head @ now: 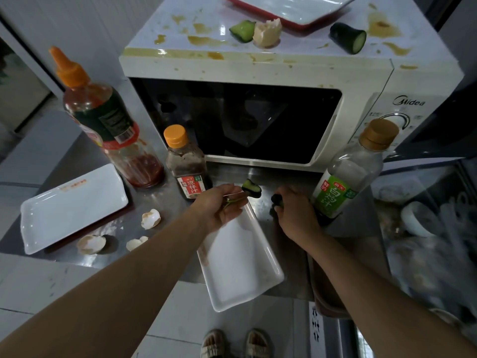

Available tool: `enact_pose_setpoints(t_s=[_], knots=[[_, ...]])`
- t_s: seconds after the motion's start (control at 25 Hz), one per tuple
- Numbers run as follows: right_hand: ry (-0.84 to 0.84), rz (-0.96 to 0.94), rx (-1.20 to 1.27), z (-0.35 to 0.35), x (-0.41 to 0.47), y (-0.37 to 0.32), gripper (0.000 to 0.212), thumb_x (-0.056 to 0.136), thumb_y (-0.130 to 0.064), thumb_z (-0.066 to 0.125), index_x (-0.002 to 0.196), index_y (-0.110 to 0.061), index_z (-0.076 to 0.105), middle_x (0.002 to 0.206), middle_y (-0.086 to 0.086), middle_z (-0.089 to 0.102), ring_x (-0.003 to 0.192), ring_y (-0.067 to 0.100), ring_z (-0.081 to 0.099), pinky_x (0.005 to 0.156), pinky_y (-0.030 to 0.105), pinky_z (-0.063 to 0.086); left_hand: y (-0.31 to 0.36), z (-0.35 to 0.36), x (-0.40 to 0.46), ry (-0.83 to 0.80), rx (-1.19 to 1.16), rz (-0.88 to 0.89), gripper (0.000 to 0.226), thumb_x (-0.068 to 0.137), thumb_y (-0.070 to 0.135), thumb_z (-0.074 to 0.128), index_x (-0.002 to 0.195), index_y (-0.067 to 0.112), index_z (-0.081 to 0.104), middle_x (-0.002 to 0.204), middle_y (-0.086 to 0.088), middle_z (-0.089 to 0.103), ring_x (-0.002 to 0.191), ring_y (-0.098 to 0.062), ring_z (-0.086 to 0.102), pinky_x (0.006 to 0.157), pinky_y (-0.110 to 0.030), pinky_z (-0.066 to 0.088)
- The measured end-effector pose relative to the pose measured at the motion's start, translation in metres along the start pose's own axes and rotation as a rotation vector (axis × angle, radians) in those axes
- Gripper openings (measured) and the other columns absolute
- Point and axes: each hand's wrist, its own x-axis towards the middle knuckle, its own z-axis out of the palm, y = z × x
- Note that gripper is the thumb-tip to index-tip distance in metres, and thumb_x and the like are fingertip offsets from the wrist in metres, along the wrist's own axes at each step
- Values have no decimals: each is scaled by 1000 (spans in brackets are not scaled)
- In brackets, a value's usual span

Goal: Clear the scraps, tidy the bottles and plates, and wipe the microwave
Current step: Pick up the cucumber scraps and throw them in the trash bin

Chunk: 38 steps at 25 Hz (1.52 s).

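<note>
My left hand [219,205] pinches a green stem and a cucumber scrap [251,188] above the counter, in front of the stained white microwave [258,71]. My right hand [294,213] grips dark cucumber pieces [275,202] beside the clear vinegar bottle [348,171]. A white rectangular plate [240,264] lies under my left hand and overhangs the counter edge. A dark sauce bottle [187,164] and a red chili bottle [111,122] stand left of the microwave. Eggshell pieces [151,218] lie on the counter. On the microwave top sit cucumber chunks [348,38], an eggshell [267,32] and a red-rimmed plate [291,9].
A second white plate [72,208] lies at the counter's left end. Brown sauce smears [206,41] cover the microwave top. A sink area with a white bowl [418,218] and blurred dishes lies to the right. My feet [235,343] show on the tiled floor below.
</note>
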Motion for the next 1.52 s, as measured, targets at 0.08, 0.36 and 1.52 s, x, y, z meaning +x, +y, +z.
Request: enact_pose_setpoints(t_s=[0.08, 0.36, 1.52], knots=[[27, -36, 72, -3, 10, -8, 30, 87, -9, 60, 117, -12, 55, 117, 7, 54, 111, 22, 51, 86, 25, 40, 4, 0, 2, 20, 0, 2, 17, 97, 15, 47, 90, 8, 61, 85, -8, 67, 73, -16, 66, 79, -31, 52], [23, -86, 188, 20, 45, -26, 30, 92, -11, 53, 122, -11, 54, 126, 8, 51, 122, 22, 43, 94, 22, 33, 7, -3, 15, 66, -63, 24, 11, 93, 9, 52, 93, 5, 63, 91, -10, 68, 82, -19, 67, 79, -33, 51], [134, -190, 26, -97, 3, -79, 32, 87, -8, 55, 119, -12, 52, 114, 11, 57, 107, 28, 55, 87, 36, 44, 64, 13, -95, -193, -148, 201, 26, 96, -5, 33, 98, 3, 58, 72, -9, 72, 57, -11, 70, 50, -18, 55]])
